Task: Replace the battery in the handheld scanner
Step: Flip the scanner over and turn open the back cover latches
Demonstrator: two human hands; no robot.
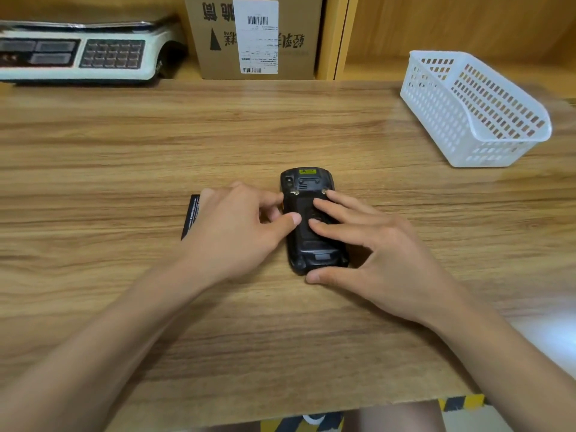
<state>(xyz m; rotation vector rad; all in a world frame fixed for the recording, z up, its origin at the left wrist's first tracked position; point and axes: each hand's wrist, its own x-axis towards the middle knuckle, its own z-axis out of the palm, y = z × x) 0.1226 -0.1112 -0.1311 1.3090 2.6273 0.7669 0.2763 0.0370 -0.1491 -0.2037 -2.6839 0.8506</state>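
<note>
A black handheld scanner (307,182) lies face down in the middle of the wooden table (218,126), its back cover on and a yellow label at its far end. My left hand (230,226) rests at its left side, thumb and fingertips touching the cover's edge. My right hand (374,244) lies over the right side, two fingers pressing on the back cover and the thumb against the near end. A flat black battery (190,216) lies on the table to the left, mostly hidden under my left hand.
A white plastic basket (473,107) stands at the back right. A weighing scale (78,51) and a cardboard box (252,35) sit on the shelf behind the table. Yellow-black tape (461,403) marks the floor below the table's near edge.
</note>
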